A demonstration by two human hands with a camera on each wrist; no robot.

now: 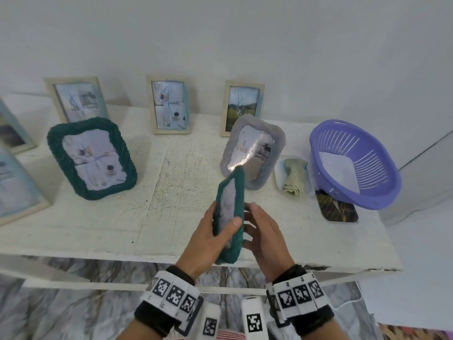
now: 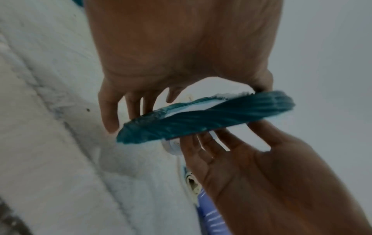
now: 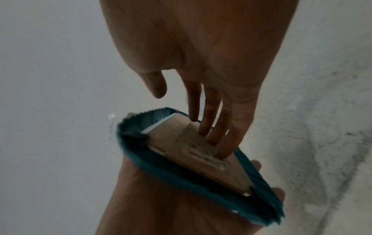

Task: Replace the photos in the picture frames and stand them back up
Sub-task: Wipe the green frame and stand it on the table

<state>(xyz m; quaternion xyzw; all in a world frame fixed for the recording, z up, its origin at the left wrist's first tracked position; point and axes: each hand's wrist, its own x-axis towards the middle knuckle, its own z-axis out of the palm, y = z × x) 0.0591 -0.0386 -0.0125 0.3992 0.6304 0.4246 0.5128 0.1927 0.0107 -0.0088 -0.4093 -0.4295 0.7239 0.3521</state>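
teal frame (image 1: pixel 230 217) being held edge-on above the front edge of the white table (image 1: pixel 171 192), between both hands. head view: left hand (image 1: pixel 206 239) gripping it, thumb curling over the front face, fingers behind the far edge; right hand (image 1: pixel 264 239) lying against the back, fingers straight. second teal frame (image 1: pixel 92 157) standing at left, grey frame (image 1: pixel 252 153) standing just behind the held one, three pale wooden frames (image 1: pixel 169 104) standing along the wall. purple basket (image 1: pixel 353 163) sitting at right, folded cloth (image 1: pixel 294 177) just beside it, dark photo (image 1: pixel 335 209) lying partly under the basket. left wrist view: left hand fingers (image 2: pixel 108 111) slightly spread along one edge of the frame, right hand fingers touching its underside from below. right wrist view: right hand fingers (image 3: pixel 213 124) straight and close together, tips pressing on the brown backing board (image 3: pixel 191 152) set in the frame; left hand cupping the frame from underneath; picture blurring.
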